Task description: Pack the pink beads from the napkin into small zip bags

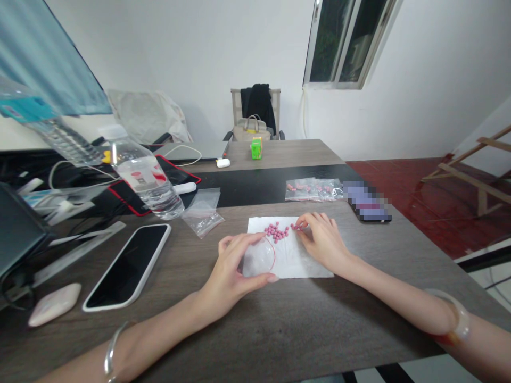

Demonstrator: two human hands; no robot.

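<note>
My left hand is curled around a small clear zip bag, fingers above and thumb below. The bag's mouth, edged with a red line, gapes to the right. A white paper sheet lies flat under both hands. On it sits a loose pile of small round pink pieces, like beads or pills, just past the bag's mouth. Right of the pile, my right hand rests on the sheet, fingertips pinched at a few pink pieces. How many are between the fingers is hidden.
Left on the table are a white-edged phone, a water bottle, clear bags and a pale mouse-like object. Beyond the sheet lie bags with reddish pieces, another phone and a green box.
</note>
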